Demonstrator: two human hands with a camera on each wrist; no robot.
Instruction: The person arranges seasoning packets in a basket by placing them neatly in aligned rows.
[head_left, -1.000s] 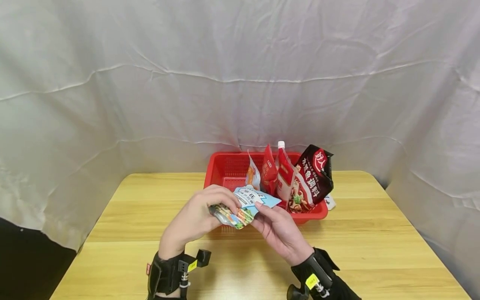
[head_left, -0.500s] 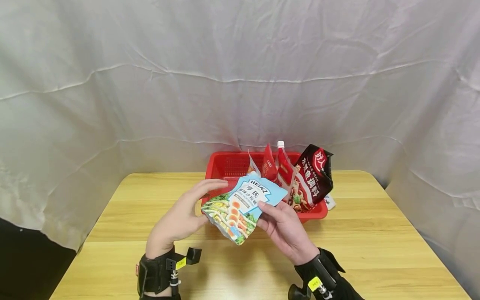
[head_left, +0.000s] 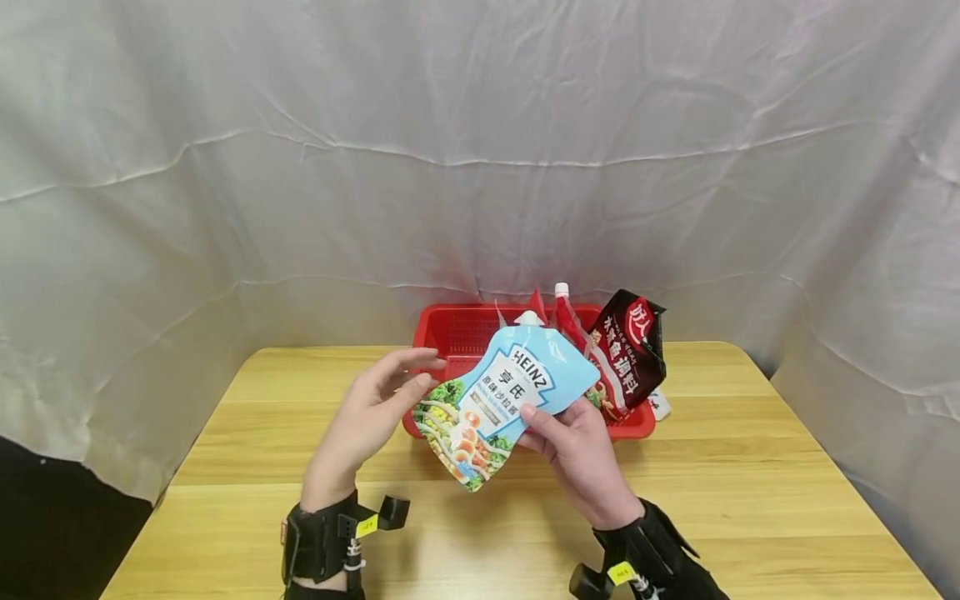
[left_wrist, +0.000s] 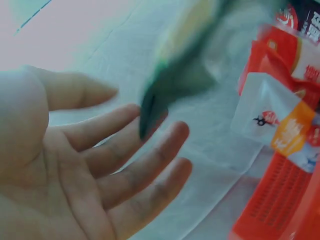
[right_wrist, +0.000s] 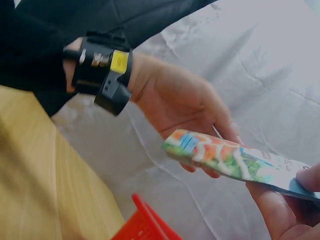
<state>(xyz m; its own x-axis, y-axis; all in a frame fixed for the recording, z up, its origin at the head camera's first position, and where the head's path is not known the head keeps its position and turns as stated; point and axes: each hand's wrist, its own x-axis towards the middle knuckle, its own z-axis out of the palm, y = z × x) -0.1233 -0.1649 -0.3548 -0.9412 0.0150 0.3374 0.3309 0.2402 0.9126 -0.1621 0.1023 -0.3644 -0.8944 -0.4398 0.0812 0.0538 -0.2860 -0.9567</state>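
A light-blue Heinz salad dressing pouch (head_left: 501, 400) with a white spout cap is held up in front of the red basket (head_left: 438, 321). My right hand (head_left: 581, 458) pinches it at its right edge, thumb on the printed front and fingers behind. Food pictures cover the pouch's lower part. My left hand (head_left: 367, 412) is beside its left side, fingers loosely bent and holding nothing. In the left wrist view the left palm (left_wrist: 65, 185) faces the camera with fingers spread, and the pouch's blurred corner (left_wrist: 165, 95) overlaps the fingertips.
Inside the basket stand a black seasoning pouch (head_left: 630, 350), a red pouch with a white cap (head_left: 567, 321), another red pouch (head_left: 537, 305) and a white-and-orange packet (left_wrist: 280, 120). A wooden table (head_left: 750, 483) carries the basket; a pale cloth (head_left: 480, 217) hangs behind.
The dressing pouch has turned from nearly edge-on to face the head camera, its cap swinging up. My left hand has let go of it and moved left. The basket's contents stay put.
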